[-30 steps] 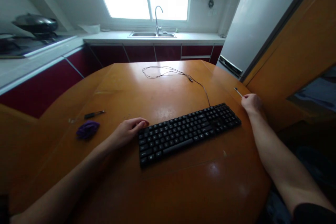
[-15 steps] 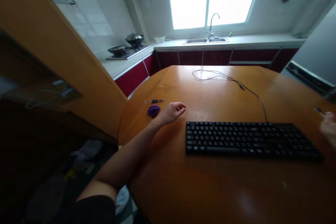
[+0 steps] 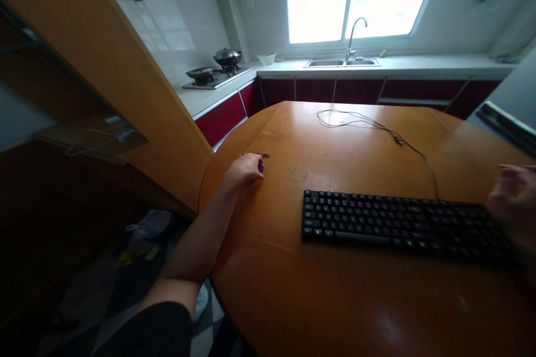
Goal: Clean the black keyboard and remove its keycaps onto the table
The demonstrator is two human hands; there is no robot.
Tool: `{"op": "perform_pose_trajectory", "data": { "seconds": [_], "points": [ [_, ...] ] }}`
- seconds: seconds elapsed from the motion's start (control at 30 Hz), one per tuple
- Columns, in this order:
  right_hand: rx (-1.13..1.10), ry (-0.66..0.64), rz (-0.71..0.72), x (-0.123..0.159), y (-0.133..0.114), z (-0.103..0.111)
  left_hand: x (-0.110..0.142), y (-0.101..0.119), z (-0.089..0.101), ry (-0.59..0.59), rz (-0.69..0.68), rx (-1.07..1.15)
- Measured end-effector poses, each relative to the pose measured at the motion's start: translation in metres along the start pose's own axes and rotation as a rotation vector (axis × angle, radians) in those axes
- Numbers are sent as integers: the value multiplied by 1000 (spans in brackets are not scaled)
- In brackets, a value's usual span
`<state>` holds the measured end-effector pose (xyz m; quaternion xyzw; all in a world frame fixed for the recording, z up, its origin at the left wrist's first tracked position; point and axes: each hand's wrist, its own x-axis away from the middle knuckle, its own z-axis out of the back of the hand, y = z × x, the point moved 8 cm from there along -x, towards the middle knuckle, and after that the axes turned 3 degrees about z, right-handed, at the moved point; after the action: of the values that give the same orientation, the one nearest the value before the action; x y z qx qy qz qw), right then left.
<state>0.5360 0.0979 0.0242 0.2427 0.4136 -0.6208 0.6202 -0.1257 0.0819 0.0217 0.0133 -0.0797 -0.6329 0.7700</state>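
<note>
My left hand [image 3: 246,168] is closed around a crumpled purple cloth [image 3: 261,167] at the left side of the table; only a bit of the cloth shows past the fingers. Just behind that hand, the thin tip of a small slim tool [image 3: 265,154] sticks out, its dark handle hidden. A black keyboard [image 3: 377,222] lies flat in front of me, to the right of my left hand. My right hand [image 3: 514,195], blurred, is by the keyboard's right end at the picture's edge. Whether its fingers hold anything is unclear.
The keyboard's cable [image 3: 412,149] runs back over the wooden table [image 3: 293,290] into a loose loop. Farther off are a counter with a sink [image 3: 326,63], a faucet [image 3: 354,39] and a stove with pans [image 3: 228,57]. A wooden partition [image 3: 167,117] stands at the left.
My view has turned left. My left hand has moved from the keyboard's left corner to the purple cloth and closed on it. My right hand has come nearer the keyboard; its thin stick no longer shows.
</note>
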Motion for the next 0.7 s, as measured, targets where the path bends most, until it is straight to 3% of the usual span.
{"op": "perform_pose_trajectory", "data": {
  "seconds": [0.13, 0.2, 0.27, 0.33, 0.43, 0.53, 0.7],
  "points": [
    [-27, -31, 38, -1, -11, -4, -2, 16, 4, 80, -43, 39],
    [-36, -31, 46, -2, -16, -5, 1, 35, 10, 186, -90, 92],
    [-55, -27, 51, -2, -25, -2, 12, 60, 21, 339, -210, 234],
    [-98, -33, 58, -3, -45, 5, 29, 87, 26, 413, -375, 461],
    [-215, -90, 119, 2, -99, 22, 61, 124, 28, 403, -605, 670],
    [-459, -159, 200, 16, -169, 43, 92, 146, 30, 375, -743, 824],
    [-890, -466, 299, 58, -268, 62, 118, 161, 20, 196, -688, 1014]
  ]
}}
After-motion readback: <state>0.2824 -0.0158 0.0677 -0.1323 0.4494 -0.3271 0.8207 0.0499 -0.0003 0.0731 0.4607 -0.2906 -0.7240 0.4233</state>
